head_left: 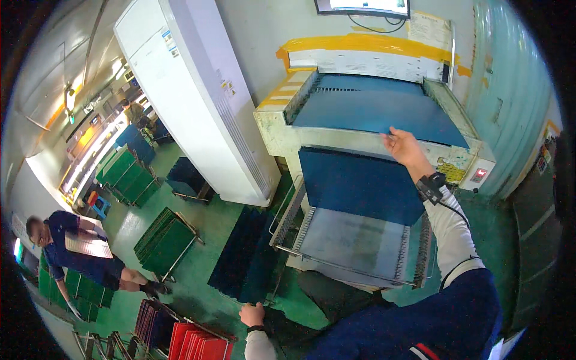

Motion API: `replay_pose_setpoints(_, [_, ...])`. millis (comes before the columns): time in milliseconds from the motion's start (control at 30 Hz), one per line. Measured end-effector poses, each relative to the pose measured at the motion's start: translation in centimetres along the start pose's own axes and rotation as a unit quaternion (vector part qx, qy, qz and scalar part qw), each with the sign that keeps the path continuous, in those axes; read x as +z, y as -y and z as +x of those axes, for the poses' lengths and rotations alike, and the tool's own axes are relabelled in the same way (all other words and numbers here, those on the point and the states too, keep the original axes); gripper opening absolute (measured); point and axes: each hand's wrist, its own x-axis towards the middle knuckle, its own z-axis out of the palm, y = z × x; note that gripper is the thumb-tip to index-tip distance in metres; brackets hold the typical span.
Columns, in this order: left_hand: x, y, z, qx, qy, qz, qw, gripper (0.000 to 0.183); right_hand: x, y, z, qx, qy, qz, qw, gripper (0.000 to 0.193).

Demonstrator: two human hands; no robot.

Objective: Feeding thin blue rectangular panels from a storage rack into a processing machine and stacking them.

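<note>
A large flat blue panel [366,114] lies sloping across the top of a pale machine [273,135], its front edge over the machine's front lip. At that edge is my right hand [403,149], thumb and fingertips closed about the panel's rim. Below, another dark blue panel [354,180] leans in a wire rack with slotted sides [288,225]. My left hand [252,314] is low, beside my knee and close to a row of dark panels [243,255]. Its fingers are curled in, and nothing shows in them.
A tall white cabinet unit [198,90] stands left of the machine. Racks of green panels [165,240] and red panels [198,342] fill the floor at left. A co-worker [78,240] there carries a light-coloured board. A small control box [478,174] is on the machine's right.
</note>
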Motion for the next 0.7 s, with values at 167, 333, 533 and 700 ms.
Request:
replay_pose_setpoints(167, [-0.2,-0.4,-0.1,-0.015,0.027,0.010,0.999,0.040,-0.2,-2.9,2.3,0.037,-0.038,-0.022,0.998,0.016])
replay_pose_setpoints(333, [-0.3,-1.0,0.1,-0.030,0.017,0.020,0.999,0.041,-0.1,-4.6,4.1,0.014,-0.056,0.032,0.998,0.019])
replay_pose_setpoints(533, [-0.5,-1.5,0.4,-0.029,0.032,0.032,0.999,0.041,-1.0,-5.6,4.6,0.060,-0.080,-0.033,0.994,0.024])
replay_pose_setpoints(700, [-0.5,-2.0,0.9,-0.012,0.054,0.028,0.998,0.041,-3.2,-6.3,6.7,0.126,-0.079,-0.048,0.988,0.031])
